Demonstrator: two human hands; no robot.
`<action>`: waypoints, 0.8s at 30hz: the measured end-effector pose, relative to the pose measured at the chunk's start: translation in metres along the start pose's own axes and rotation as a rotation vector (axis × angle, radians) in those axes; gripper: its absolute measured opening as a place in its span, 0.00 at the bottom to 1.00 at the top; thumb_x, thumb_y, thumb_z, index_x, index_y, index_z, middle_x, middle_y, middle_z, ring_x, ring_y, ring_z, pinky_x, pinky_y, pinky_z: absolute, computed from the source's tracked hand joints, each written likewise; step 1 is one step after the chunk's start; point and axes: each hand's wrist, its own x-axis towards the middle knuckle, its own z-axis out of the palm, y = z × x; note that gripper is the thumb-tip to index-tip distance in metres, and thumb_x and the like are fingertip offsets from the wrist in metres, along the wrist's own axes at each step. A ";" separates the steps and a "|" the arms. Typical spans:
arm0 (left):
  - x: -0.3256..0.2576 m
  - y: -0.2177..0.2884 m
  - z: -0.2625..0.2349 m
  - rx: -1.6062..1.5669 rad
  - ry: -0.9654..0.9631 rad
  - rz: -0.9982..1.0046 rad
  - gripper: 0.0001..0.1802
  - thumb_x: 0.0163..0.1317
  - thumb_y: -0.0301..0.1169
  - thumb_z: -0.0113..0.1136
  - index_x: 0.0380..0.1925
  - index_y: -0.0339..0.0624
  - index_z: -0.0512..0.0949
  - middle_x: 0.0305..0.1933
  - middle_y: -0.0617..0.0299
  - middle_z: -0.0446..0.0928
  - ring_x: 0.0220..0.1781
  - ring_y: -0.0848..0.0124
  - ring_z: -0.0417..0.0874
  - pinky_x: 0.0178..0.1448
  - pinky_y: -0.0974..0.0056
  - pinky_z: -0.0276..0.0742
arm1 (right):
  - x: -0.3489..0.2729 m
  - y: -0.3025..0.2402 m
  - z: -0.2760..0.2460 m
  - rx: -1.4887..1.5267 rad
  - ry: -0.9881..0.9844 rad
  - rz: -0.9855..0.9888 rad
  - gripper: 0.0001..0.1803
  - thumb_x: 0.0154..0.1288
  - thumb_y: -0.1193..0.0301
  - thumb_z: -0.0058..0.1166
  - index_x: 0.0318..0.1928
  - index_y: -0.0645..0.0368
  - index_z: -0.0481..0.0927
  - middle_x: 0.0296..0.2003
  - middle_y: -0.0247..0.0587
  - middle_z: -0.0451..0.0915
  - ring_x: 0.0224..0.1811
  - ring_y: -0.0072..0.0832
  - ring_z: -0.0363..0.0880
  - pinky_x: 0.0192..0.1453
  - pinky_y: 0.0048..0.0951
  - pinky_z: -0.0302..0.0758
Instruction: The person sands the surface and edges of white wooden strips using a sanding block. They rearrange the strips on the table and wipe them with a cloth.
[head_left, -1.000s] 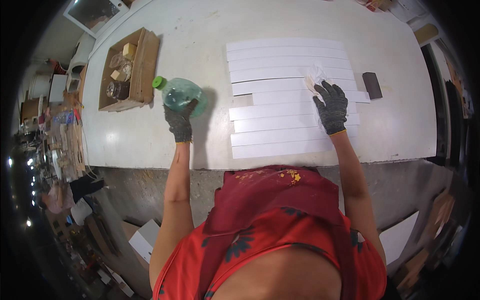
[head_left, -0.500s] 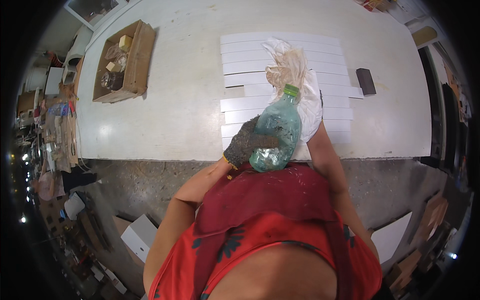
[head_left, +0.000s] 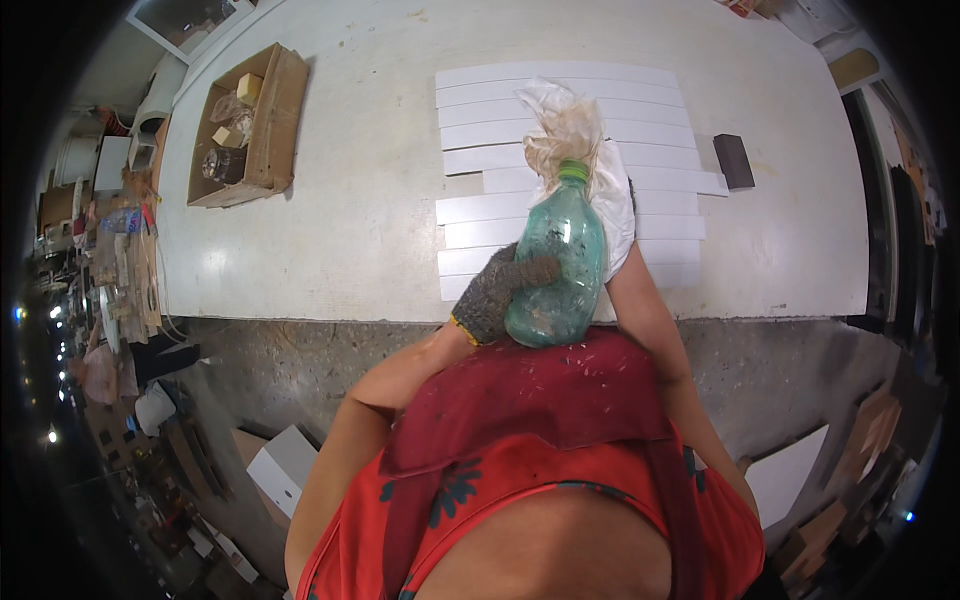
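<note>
A crumpled, squashed green plastic bottle (head_left: 570, 295) with a bright green cap stands tilted in front of my apron, its neck pointing away from me. My left hand (head_left: 492, 295), in a dark grey knitted glove, is closed round its lower left side, the thumb across the front. Beyond and right of the neck is a white cloth (head_left: 566, 130) with brownish stains, bunched up. My right hand (head_left: 633, 192) holds this cloth; it covers nearly all of the hand, so the fingers are hidden. White flat strips (head_left: 465, 235) lie side by side on the table under the cloth.
At the left of the white table (head_left: 370, 200) sits an open cardboard box (head_left: 272, 130) with yellowish blocks and a jar-like thing. A dark block (head_left: 734, 162) lies right of the strips. White panels (head_left: 283, 465) lean below the table at the lower left.
The bottle has turned more upright and shifted slightly left, my left thumb now higher on it. The cloth and my right hand have moved a little left.
</note>
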 end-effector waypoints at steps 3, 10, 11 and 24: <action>0.003 0.014 -0.026 0.347 0.046 0.152 0.24 0.57 0.31 0.68 0.53 0.34 0.76 0.45 0.55 0.82 0.44 0.66 0.84 0.51 0.63 0.82 | 0.002 -0.007 -0.004 0.028 -0.006 -0.019 0.30 0.80 0.56 0.33 0.75 0.57 0.54 0.73 0.43 0.61 0.71 0.35 0.65 0.75 0.38 0.62; 0.003 0.102 -0.139 0.502 0.697 0.782 0.37 0.44 0.21 0.77 0.57 0.37 0.73 0.51 0.58 0.80 0.49 0.65 0.81 0.53 0.60 0.82 | 0.010 -0.121 -0.052 -0.814 0.608 -0.412 0.29 0.79 0.59 0.35 0.74 0.59 0.56 0.71 0.43 0.64 0.70 0.35 0.67 0.77 0.35 0.58; 0.015 0.116 -0.165 0.509 0.775 0.868 0.39 0.43 0.20 0.78 0.59 0.38 0.72 0.53 0.57 0.79 0.52 0.64 0.80 0.53 0.60 0.82 | 0.010 -0.154 -0.079 -0.960 0.661 -0.438 0.28 0.78 0.61 0.37 0.73 0.57 0.60 0.69 0.44 0.67 0.68 0.34 0.69 0.75 0.34 0.60; 0.056 0.050 -0.206 0.259 0.900 1.008 0.23 0.69 0.23 0.55 0.62 0.32 0.67 0.61 0.52 0.73 0.63 0.65 0.74 0.61 0.63 0.78 | 0.033 -0.162 -0.189 -3.021 0.653 -0.555 0.27 0.58 0.50 0.64 0.59 0.36 0.80 0.62 0.39 0.76 0.66 0.54 0.68 0.66 0.54 0.67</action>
